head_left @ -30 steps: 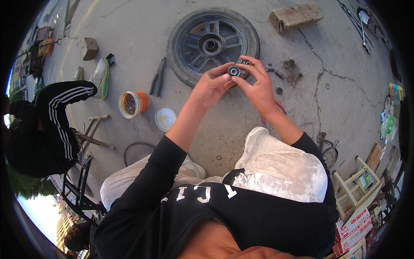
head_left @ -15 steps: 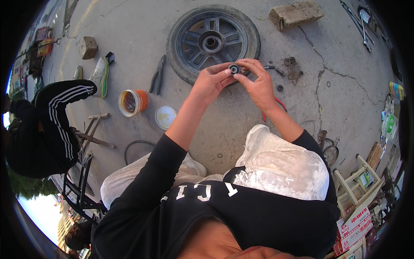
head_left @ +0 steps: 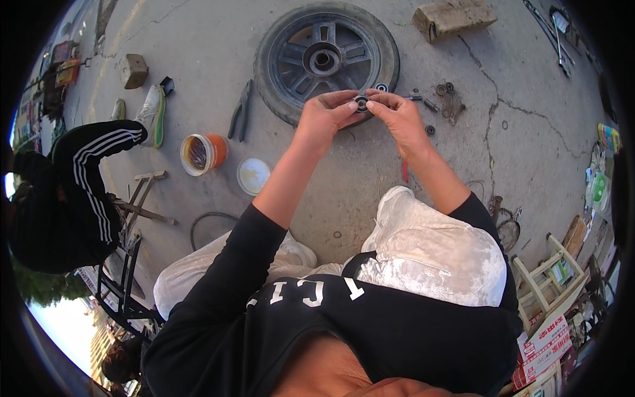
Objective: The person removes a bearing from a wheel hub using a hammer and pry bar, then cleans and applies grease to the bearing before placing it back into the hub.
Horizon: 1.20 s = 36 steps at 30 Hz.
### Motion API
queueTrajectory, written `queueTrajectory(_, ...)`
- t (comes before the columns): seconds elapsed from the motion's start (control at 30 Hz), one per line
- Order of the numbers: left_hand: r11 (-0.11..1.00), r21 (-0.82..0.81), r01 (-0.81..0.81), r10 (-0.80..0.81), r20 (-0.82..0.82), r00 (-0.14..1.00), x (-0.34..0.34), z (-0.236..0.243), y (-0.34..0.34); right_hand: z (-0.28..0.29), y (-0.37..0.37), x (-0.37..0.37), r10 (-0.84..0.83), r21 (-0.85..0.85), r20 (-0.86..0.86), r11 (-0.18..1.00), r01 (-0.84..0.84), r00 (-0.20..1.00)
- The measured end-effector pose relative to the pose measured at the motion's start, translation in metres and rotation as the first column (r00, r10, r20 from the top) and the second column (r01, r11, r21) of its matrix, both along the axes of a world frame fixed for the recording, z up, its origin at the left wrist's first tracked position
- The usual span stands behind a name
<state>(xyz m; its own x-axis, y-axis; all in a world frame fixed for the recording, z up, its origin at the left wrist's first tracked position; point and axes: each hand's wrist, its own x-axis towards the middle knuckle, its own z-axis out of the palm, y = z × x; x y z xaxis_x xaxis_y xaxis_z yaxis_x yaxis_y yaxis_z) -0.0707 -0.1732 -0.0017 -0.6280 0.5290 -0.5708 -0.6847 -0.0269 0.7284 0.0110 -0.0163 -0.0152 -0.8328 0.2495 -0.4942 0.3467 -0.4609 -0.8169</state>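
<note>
My left hand [head_left: 322, 120] and my right hand [head_left: 401, 120] pinch a small ring-shaped bearing [head_left: 361, 104] between thumbs and fingertips, its face turned up. They hold it over the near edge of a dark wheel with a worn tyre [head_left: 266, 73], which lies flat on the ground. The open hub [head_left: 323, 59] sits in the middle of the spoked rim. A second bearing [head_left: 381, 87] rests on the tyre just beyond my right fingers. Right of my right hand lie small dark cylindrical parts [head_left: 430, 105] and several round ones [head_left: 441, 89].
Black-handled pliers [head_left: 240, 110] lie left of the wheel. Nearby stand an orange tub of grease [head_left: 217, 151] and its pale lid [head_left: 253, 176]. A wooden block [head_left: 455, 20] is at the far right. Another person's leg [head_left: 92, 155] is on the left; a small wooden stool [head_left: 546, 281] stands right.
My right hand has shifted slightly right and down, uncovering the second bearing on the tyre. The bearing in my fingers remains held and has turned a little.
</note>
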Motion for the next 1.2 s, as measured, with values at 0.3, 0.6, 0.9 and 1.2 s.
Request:
queueTrajectory(0.3,0.989,-0.099,-0.111,0.086,-0.23,0.969,0.009,-0.006,0.011,-0.014,-0.004,0.003,-0.018,0.058,-0.08,0.998,0.023,0.997)
queueTrajectory(0.6,0.982,-0.127,-0.141,0.077,-0.409,0.909,0.018,-0.016,0.02,-0.026,-0.009,0.005,-0.055,0.212,-0.058,0.975,0.066,0.997)
queueTrajectory(0.9,0.991,-0.002,-0.13,0.13,0.066,0.989,0.011,-0.015,0.013,-0.022,-0.011,0.007,-0.17,-0.119,-0.008,0.979,0.168,0.985)
queueTrajectory(1.2,0.992,-0.114,-0.058,0.054,-0.036,0.998,0.008,-0.015,0.01,-0.017,-0.007,0.008,-0.05,0.071,0.001,0.996,0.05,0.999)
